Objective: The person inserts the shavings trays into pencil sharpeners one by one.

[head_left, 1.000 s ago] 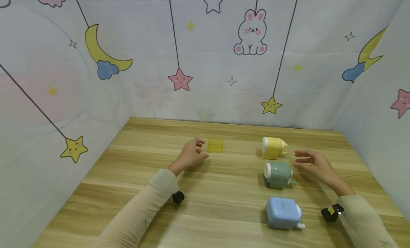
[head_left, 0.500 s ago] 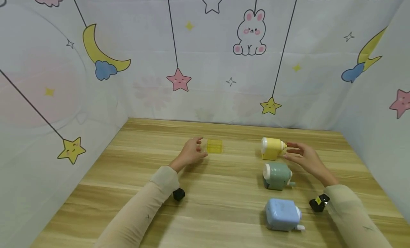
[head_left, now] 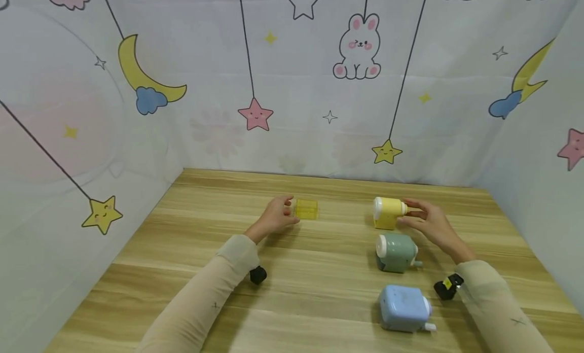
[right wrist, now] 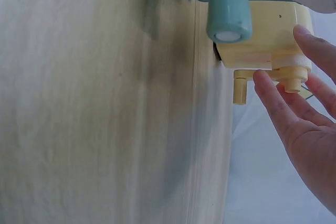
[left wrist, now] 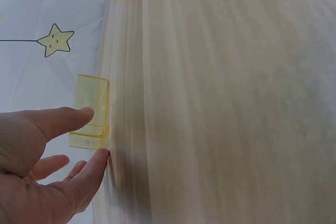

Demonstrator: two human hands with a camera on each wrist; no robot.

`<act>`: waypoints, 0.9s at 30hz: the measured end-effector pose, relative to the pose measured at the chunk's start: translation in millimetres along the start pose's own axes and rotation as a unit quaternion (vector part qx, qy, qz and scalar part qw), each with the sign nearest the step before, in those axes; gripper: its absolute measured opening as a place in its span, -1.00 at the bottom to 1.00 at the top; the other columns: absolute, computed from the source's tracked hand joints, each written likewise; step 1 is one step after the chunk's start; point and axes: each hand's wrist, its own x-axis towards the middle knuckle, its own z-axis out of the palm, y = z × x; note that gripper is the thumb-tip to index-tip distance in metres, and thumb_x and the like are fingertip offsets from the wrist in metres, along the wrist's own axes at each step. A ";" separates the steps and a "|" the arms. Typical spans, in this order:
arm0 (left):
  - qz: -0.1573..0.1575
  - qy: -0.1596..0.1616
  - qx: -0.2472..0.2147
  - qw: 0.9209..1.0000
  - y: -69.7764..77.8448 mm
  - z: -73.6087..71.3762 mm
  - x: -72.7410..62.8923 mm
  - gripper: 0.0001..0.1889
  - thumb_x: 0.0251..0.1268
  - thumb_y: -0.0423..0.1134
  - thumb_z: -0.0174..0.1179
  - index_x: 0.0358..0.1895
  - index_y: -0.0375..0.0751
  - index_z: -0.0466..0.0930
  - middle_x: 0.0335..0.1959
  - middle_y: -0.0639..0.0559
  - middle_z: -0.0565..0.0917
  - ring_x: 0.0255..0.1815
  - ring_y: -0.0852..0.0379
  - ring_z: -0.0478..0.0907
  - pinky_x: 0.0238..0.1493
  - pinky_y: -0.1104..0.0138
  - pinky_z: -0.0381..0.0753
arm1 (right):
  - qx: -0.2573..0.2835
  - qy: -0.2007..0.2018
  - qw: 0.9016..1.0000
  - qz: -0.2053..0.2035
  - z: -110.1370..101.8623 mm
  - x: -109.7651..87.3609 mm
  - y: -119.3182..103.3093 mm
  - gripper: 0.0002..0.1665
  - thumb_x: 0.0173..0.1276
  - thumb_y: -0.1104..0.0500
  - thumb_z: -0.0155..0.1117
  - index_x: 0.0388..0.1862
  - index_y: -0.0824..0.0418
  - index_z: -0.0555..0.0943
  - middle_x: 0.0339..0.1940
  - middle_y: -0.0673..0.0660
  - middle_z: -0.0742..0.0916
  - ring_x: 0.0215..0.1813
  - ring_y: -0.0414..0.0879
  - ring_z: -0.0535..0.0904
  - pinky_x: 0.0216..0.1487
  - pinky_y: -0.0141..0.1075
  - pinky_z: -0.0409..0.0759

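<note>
The yellow sharpener stands at the far right of the table, its white end facing left. The right hand is at its right end, fingers spread and slightly bent about the crank rather than closed; whether every fingertip touches is hard to tell. In the right wrist view, the green sharpener's handle covers part of the yellow body, and that hand is cut off at the right edge.

The clear yellow box lies far off, left of the yellow sharpener and well apart from it. Just to its left is the left hand, fingers spread and loosely bent, not closed. In the left wrist view the thumb covers part of the box; contact cannot be made out.

Nearer than the yellow sharpener stands the green sharpener, then the blue sharpener. Pale sleeves run out at the near edge. Behind the table hangs a printed cloth, its uppermost pictures cut off.
</note>
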 end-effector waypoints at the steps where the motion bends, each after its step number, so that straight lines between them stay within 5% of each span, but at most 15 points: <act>1: 0.000 0.000 -0.001 1.000 0.6 0.7 0.1 -0.24 0.23 -0.46 0.37 0.45 -0.52 0.19 0.27 -0.43 0.42 0.10 -0.20 0.54 0.07 0.10 0.62 | 0.001 0.001 1.000 0.001 0.3 0.1 -0.2 -0.21 0.41 0.19 0.36 0.48 0.45 0.26 0.38 0.51 0.41 0.27 0.41 0.46 -0.05 -0.57 0.53; 10: 0.004 -0.002 -0.005 1.000 0.9 4.9 4.4 -0.27 0.24 -0.45 0.36 0.44 -0.50 0.23 0.27 -0.43 0.43 0.24 -0.31 0.48 0.17 0.05 0.58 | -0.020 0.007 1.000 0.002 0.7 2.7 -1.1 -0.24 0.43 0.14 0.35 0.46 0.42 0.30 0.38 0.48 0.42 0.27 0.39 0.46 -0.07 -0.58 0.51; 27: 0.000 -0.008 0.010 1.000 -1.7 7.6 10.5 -0.35 0.35 -0.44 0.27 0.45 -0.45 0.25 0.23 -0.39 0.46 0.22 -0.25 0.50 0.17 0.10 0.58 | -0.030 0.020 0.999 -0.011 6.6 10.2 -0.2 -0.30 0.44 0.18 0.33 0.41 0.48 0.34 0.30 0.50 0.48 0.17 0.39 0.53 -0.11 -0.57 0.55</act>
